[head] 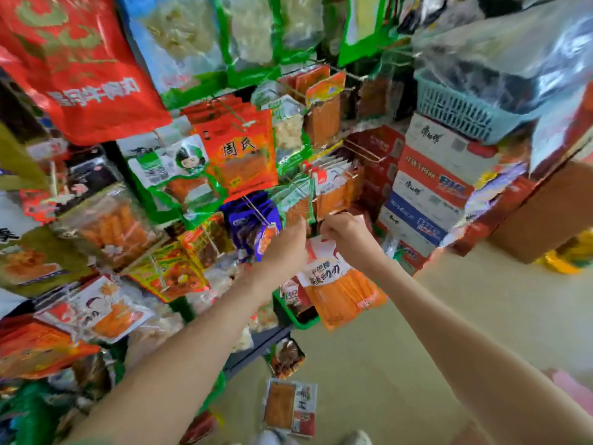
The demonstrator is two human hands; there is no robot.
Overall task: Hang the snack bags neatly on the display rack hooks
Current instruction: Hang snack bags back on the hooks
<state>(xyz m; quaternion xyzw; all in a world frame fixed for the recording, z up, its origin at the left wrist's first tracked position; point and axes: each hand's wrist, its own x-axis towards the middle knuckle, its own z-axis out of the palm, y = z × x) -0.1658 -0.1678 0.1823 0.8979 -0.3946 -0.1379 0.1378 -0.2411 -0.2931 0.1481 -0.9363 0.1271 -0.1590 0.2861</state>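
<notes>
An orange and white snack bag [340,284] hangs below my two hands at the middle of the rack. My right hand [346,236] pinches the bag's white top edge. My left hand [288,245] reaches in beside it at the bag's top left corner; its fingertips are hidden, so its grip cannot be told. Just above my hands, a wire hook [296,187] sticks out with green and orange bags [333,191] hanging on it. Two more snack bags lie on the floor: a dark one [286,358] and an orange one [288,407].
The display rack [179,187] fills the left half with many hanging bags on wire hooks. Stacked cartons [430,187] and a teal basket [455,107] stand at the right. A brown box [545,216] sits further right. Beige floor [417,348] lies below.
</notes>
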